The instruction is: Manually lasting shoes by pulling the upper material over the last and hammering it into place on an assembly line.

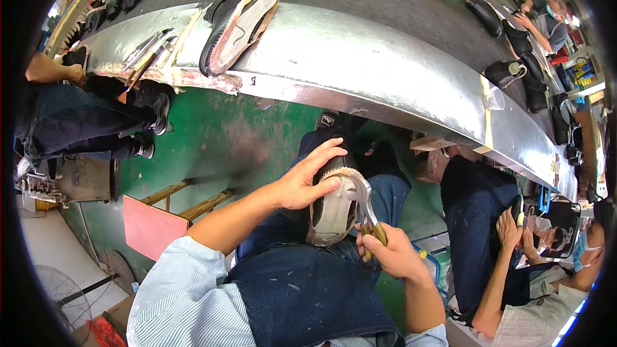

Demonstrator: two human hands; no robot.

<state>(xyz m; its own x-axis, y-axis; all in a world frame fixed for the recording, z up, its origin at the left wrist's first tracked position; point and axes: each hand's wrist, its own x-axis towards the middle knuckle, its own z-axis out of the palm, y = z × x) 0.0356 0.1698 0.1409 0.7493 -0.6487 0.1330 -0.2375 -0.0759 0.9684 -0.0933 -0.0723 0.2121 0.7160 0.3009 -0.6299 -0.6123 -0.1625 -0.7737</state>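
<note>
A dark shoe [331, 218] on a last sits upside down over my lap, its pale sole up and the upper's pleated edge folded in around the toe. My left hand [302, 183] grips it at the toe, thumb pressed on the folded edge and fingers over the far side. My right hand [393, 254] is wrapped around the handles of metal lasting pincers [366, 202]. Their curved head touches the shoe's right edge near the toe. Whether the jaws bite on the upper is too small to tell.
Ahead runs a metal-edged bench [360, 51] with another sole-up shoe [239, 29] on its rim. Several thin tools [149, 51] lie to its left. A pink-topped stool [154, 226] stands left on the green floor. Close on my right sits a co-worker [488, 238]; another person's legs [90, 119] show left.
</note>
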